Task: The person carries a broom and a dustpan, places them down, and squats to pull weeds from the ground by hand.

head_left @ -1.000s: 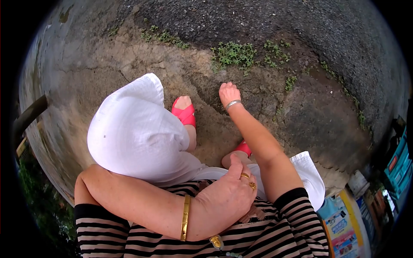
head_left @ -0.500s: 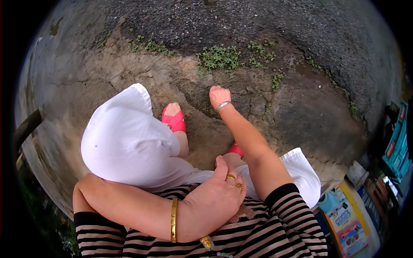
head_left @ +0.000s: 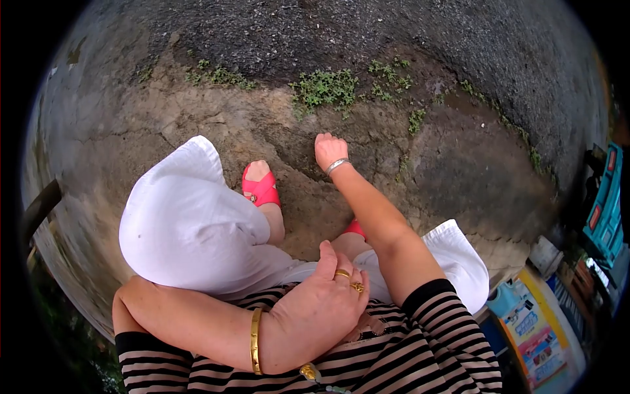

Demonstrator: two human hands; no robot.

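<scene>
My left hand (head_left: 319, 301) rests across my lap in front of the striped shirt (head_left: 213, 364). Its thumb stands apart and its fingers bend loosely downward with the tips hidden; nothing shows in it. Two gold rings sit on its fingers, and a gold bangle (head_left: 256, 341) circles the wrist. Ahead of my knees, my right hand (head_left: 331, 152) is closed in a fist over the cracked ground (head_left: 308, 210). The undersides of its fingers are out of sight, so whether it holds anything is hidden. A silver bracelet (head_left: 337, 165) is on that wrist.
White trousers (head_left: 190, 223) cover my bent legs, with red sandals (head_left: 262, 190) below. Green weeds (head_left: 323, 88) grow along the dark gravel edge (head_left: 282, 39). At the lower right are a printed box (head_left: 535, 335) and a teal plastic object (head_left: 605, 210). A dark bar (head_left: 42, 207) stands at left.
The whole view has shifted a little. My left thumb points slightly more upward; my right fist has stayed in about the same place over the ground.
</scene>
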